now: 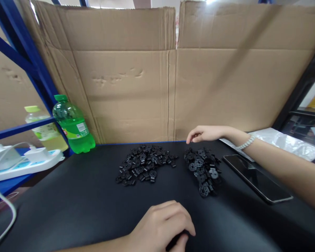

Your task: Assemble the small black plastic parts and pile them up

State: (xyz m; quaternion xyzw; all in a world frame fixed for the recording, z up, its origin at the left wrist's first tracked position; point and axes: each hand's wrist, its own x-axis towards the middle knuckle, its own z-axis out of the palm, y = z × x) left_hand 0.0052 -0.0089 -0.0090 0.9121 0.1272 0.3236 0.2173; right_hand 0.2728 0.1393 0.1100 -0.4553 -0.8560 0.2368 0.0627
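Note:
My left hand (166, 225) is low in the middle of the view, above the near part of the black tabletop. Its fingers are curled, the index fingertip close to the thumb; the dark gap between them hides whatever they may hold. Past the far end of the right-hand pile of small black plastic parts (201, 169) hovers my right hand (204, 133), fingers hanging loosely apart with nothing visible in them. A second, wider pile of the same black parts (144, 162), with round perforated heads and short tabs, lies left of it.
A dark smartphone (257, 178) lies right of the piles, under my right forearm, with clear plastic wrapping (288, 141) behind. Cardboard (126, 77) walls the back. At left stand a green bottle (77, 129), a yellow-capped bottle (46, 127) and a white power strip (47, 161).

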